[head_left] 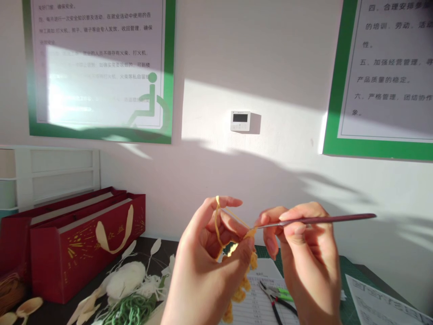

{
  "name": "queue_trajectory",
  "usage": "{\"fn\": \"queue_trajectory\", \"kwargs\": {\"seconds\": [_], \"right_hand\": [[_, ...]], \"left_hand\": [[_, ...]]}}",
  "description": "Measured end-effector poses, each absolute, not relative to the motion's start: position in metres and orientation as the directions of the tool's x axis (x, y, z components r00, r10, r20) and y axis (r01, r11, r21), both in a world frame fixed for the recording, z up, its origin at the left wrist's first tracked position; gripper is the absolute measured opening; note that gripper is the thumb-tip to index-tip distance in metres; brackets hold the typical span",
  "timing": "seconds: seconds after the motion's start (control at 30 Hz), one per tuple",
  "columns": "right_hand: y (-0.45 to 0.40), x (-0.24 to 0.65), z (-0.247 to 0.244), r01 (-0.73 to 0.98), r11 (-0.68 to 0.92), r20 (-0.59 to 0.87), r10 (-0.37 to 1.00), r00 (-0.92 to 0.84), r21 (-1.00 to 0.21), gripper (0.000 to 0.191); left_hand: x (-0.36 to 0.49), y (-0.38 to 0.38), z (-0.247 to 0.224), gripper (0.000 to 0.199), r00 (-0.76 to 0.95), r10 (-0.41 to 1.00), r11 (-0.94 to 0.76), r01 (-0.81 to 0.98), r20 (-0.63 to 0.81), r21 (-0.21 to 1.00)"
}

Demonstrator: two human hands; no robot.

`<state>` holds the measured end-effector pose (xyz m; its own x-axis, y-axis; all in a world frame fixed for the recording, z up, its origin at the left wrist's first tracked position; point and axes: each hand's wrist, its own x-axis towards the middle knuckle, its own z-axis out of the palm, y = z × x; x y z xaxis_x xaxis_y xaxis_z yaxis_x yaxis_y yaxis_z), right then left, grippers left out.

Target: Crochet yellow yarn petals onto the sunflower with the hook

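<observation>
My left hand (213,257) pinches a strip of yellow crochet work (238,293) between thumb and fingers. Yellow yarn (217,221) loops over its raised index finger and runs across to the top of the work. In my right hand (307,253) is a crochet hook (331,219) with a dark red handle, gripped like a pen. Its metal tip points left and meets the yellow stitches just above my left thumb. The strip hangs down behind my left hand, which partly hides it.
Red gift bags (101,243) stand at the left. Near them lie a white yarn ball (126,277) and green yarn (130,310). Pliers (270,295) rest on a printed sheet (260,311) over a green cutting mat (352,298). A thermostat (240,122) is on the wall behind.
</observation>
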<state>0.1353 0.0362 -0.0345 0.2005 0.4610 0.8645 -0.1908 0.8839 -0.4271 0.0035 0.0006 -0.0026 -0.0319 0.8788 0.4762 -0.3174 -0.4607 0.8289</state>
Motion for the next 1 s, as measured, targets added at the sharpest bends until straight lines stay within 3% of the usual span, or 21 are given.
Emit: {"fn": "queue_trajectory", "kwargs": {"seconds": [0.17, 0.33, 0.67, 0.87, 1.0], "right_hand": [[0.037, 0.136, -0.033, -0.277, 0.842, 0.839, 0.518, 0.168, -0.464, 0.009], [0.037, 0.14, -0.033, -0.202, 0.892, 0.898, 0.429, 0.1, -0.404, 0.007], [0.028, 0.143, -0.034, 0.213, 0.973, 0.995, 0.079, 0.056, -0.09, 0.023], [0.032, 0.149, -0.036, 0.517, 0.825, 0.973, -0.214, -0.084, 0.226, 0.025], [0.034, 0.137, -0.044, 0.568, 0.789, 0.963, -0.267, -0.029, 0.236, 0.029]], "left_hand": [[0.004, 0.001, -0.003, 0.039, -0.03, 0.878, -0.458, -0.338, 0.477, 0.822], [0.003, 0.002, -0.003, 0.04, -0.037, 0.884, -0.45, -0.34, 0.467, 0.826], [0.005, 0.004, -0.004, 0.037, -0.05, 0.871, -0.483, -0.26, 0.488, 0.836], [0.006, 0.002, -0.005, 0.033, -0.06, 0.864, -0.493, -0.303, 0.5, 0.816], [0.005, 0.002, -0.006, 0.036, -0.025, 0.876, -0.455, -0.376, 0.482, 0.807]]}}
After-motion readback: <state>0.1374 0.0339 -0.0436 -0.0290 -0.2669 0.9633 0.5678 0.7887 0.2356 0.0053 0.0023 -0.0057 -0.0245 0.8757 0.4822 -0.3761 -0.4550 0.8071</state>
